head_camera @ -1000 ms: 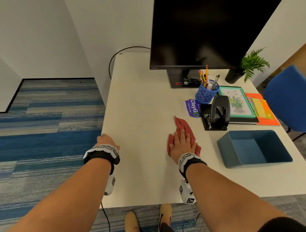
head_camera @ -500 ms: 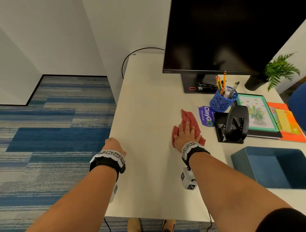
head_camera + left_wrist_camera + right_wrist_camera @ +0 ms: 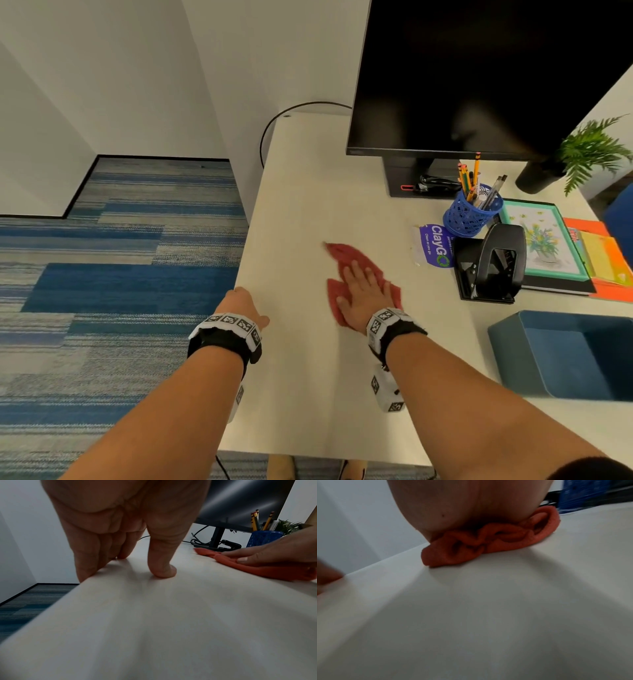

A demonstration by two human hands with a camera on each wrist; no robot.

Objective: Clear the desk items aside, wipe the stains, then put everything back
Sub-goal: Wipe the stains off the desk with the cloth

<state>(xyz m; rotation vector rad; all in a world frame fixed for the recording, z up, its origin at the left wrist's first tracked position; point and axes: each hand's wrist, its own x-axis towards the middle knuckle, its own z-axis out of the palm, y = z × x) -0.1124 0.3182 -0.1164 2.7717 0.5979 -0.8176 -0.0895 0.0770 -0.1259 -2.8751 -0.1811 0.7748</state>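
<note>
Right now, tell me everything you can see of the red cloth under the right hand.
The red cloth is a soft, terry-like rag, orange-red in the wrist views, crumpled into loose folds rather than spread flat. It lies on the pale desk top, left of the purple ClayGo sticker and apart from it. The right hand presses flat on it with straight fingers; one pointed corner sticks out ahead of the fingertips, and bunched edges show by the wrist. The left hand, at the desk's left edge, does not touch it.

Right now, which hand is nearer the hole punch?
Right. The right hand presses the red cloth just left of the hole punch; the left hand rests at the desk's far-left edge.
</note>
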